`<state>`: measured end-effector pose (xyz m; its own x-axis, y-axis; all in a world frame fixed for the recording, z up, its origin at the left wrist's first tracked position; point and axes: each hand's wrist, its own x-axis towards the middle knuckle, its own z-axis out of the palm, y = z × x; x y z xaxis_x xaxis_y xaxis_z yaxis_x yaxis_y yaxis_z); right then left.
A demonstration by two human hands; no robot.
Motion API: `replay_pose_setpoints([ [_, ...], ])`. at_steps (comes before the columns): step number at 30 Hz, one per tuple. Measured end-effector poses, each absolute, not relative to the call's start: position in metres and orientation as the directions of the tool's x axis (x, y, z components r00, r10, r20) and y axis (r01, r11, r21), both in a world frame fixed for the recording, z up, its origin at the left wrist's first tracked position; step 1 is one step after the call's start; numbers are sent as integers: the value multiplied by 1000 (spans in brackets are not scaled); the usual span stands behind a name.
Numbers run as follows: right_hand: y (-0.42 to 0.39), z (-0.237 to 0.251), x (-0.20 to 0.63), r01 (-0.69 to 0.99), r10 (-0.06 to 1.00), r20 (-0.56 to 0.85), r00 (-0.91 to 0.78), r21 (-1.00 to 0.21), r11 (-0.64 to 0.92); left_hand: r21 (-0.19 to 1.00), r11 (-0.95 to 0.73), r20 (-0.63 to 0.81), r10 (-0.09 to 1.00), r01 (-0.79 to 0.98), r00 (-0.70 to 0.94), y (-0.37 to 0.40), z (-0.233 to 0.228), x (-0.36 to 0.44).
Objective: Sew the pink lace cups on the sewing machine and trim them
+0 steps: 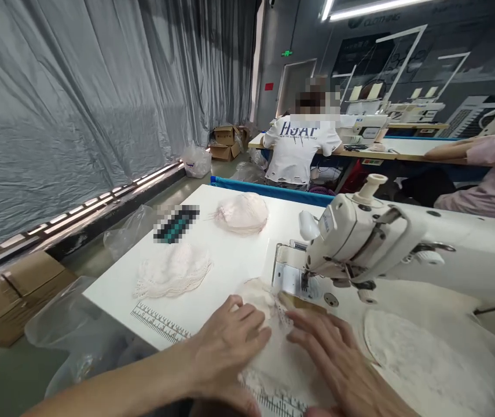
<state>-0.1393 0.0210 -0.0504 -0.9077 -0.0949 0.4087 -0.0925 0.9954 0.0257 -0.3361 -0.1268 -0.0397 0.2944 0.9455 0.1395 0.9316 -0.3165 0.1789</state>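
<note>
cream lace piece (pixel 268 313), white sewing machine (pixel 360 243), white table (pixel 230 260), grey curtain (pixel 77 104)

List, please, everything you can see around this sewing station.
sewing machine: one, white, on the table at right
lace piece: one, cream, under both hands by the needle
lace stack: one, white, on the table at left
fabric pile: one, pale pink, far end of the table
table: one, white, printed ruler at its near edge
cardboard box: one, brown, floor at left
curtain: grey, left wall
co-worker: one, white shirt, seated ahead
left hand: flat on the lace piece
right hand: flat on the lace piece
</note>
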Motion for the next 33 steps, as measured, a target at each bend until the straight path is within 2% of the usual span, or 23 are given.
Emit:
replay_pose_setpoints([
  [1,12,-54,-139,-136,-129,388,-913,10,991,131,-315,134,945,940,298,-137,-44,-330],
  [3,-9,-62,-136,-159,-130,335,-933,-59,986,-12,-298,256,922,955,291,-156,-57,-317],
  [5,-32,-68,-132,-76,-7,312,-950,-207,975,-101,-297,438,844,950,310,-172,-67,-304],
  [6,-42,-68,-129,-28,67,301,-951,-301,953,-78,-318,493,812,945,314,-179,-70,-300],
  [7,-52,-65,-126,7,131,283,-950,-401,916,10,-352,514,805,936,297,-185,-70,-296],
  [8,-61,-61,-123,44,187,230,-955,-514,857,168,-370,490,835,914,249,-190,-67,-294],
  [9,-68,-54,-120,95,226,129,-966,-633,768,380,-339,408,896,861,173,-194,-63,-293],
  [11,-78,-38,-115,290,234,-197,-952,-827,482,796,-95,74,995,598,60,-200,-52,-293],
  [12,-81,-31,-114,386,188,-341,-921,-863,327,912,76,-113,991,404,67,-201,-48,-292],
  [13,-83,-25,-112,451,138,-430,-892,-868,208,949,231,-259,960,214,108,-202,-46,-291],
  [14,-85,-21,-111,482,91,-474,-876,-867,124,936,347,-351,923,56,154,-202,-46,-289],
  [15,-87,-19,-109,484,68,-479,-875,-872,73,908,415,-399,899,-61,182,-202,-48,-286],
  [17,-89,-23,-106,454,60,-453,-889,-891,8,872,459,-437,887,-169,151,-202,-56,-280],
  [20,-92,-36,-95,432,98,-440,-893,-897,-91,856,484,-468,875,-182,126,-204,-67,-274],
  [23,-95,-46,-80,398,189,-423,-886,-904,-156,837,504,-476,862,-214,173,-208,-71,-272],
  [27,-102,-48,-66,301,287,-308,-907,-951,-69,796,551,-518,834,-251,190,-213,-73,-270],
  [30,-108,-46,-63,234,286,-231,-930,-972,-26,800,554,-529,833,-230,163,-218,-77,-266],
  [33,-115,-46,-66,249,273,-240,-931,-969,-4,819,538,-518,843,-200,145,-222,-80,-262],
])
